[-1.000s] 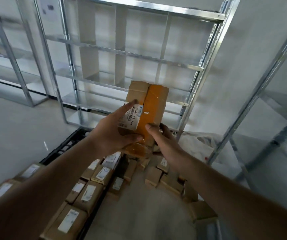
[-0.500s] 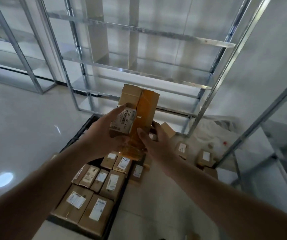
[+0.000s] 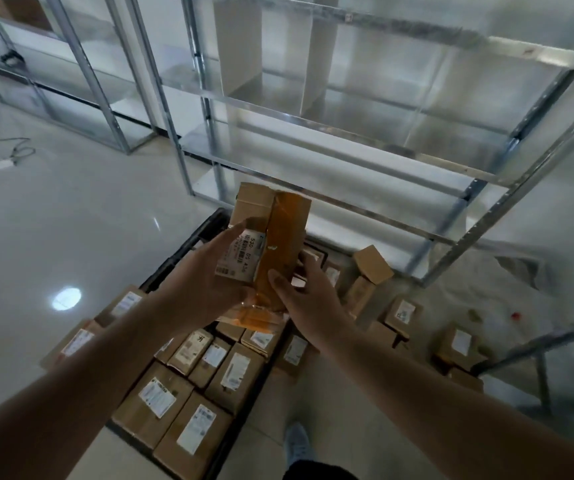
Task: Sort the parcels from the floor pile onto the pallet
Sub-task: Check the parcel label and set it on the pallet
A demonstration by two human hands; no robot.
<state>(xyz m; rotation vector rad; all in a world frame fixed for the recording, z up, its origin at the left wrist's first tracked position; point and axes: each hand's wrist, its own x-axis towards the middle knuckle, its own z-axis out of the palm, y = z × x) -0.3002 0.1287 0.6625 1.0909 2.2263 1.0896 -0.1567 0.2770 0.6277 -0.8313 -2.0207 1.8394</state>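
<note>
A brown cardboard parcel (image 3: 280, 233) with orange tape and a white label is held upright in the air over the black pallet (image 3: 188, 251). My left hand (image 3: 206, 282) grips its left side, thumb across the label. My right hand (image 3: 304, 292) holds its lower right edge, thumb on the orange tape. Several labelled parcels (image 3: 209, 368) lie packed in rows on the pallet below. A loose floor pile of parcels (image 3: 399, 313) lies to the right of the pallet.
Metal shelving racks (image 3: 347, 133) stand behind the pallet and at the right (image 3: 534, 341). A white sheet (image 3: 507, 282) lies on the floor by the pile. A cable and adapter (image 3: 1, 161) lie far left. My shoe (image 3: 297, 441) shows on the pale floor.
The view tilted downward, showing more of the pallet and floor. Both hands kept the parcel and carried it lower, over the pallet's far end.
</note>
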